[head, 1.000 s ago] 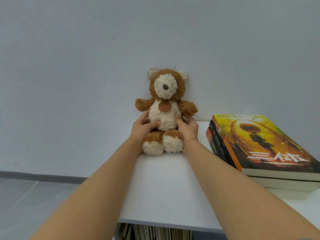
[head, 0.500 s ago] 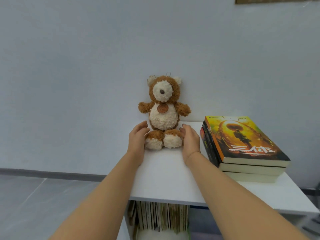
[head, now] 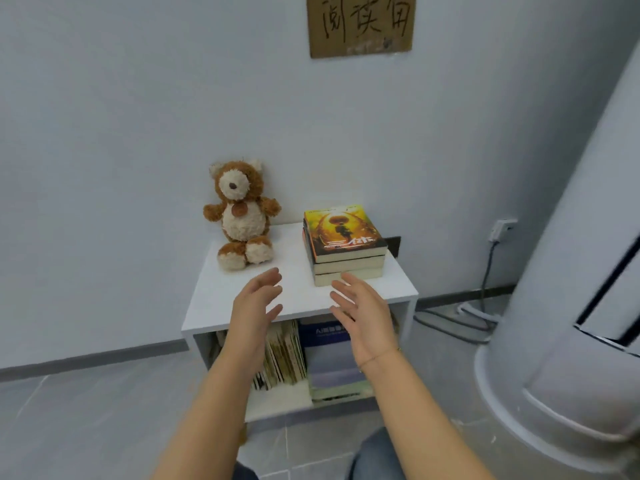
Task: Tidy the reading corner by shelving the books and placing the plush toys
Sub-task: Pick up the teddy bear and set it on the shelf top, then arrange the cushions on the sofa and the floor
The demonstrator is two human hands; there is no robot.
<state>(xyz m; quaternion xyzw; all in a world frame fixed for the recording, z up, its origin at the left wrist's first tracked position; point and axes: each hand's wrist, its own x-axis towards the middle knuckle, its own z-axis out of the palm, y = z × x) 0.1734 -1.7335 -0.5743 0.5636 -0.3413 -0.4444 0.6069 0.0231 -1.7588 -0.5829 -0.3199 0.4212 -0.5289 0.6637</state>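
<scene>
Hovering released, empty left hand (head: 255,308) and right hand (head: 360,313) at frame centre, plush bear (head: 240,216) sitting upright mid-left on shelf top (head: 294,292), probably needing stacked books (head: 344,245) shelved next.

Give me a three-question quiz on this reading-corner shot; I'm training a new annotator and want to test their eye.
1. True or false: the teddy bear lies flat on its back on the white shelf top.
2. How many books are in the stack beside the bear?
   A. one  B. three  C. five
3. Fill in: the left hand and right hand are both ____, holding nothing.

Key
1. False: it sits upright against the wall.
2. B: three, stacked flat, to the bear's right in the picture.
3. Open: fingers spread, neither touching the bear nor the stack.
</scene>
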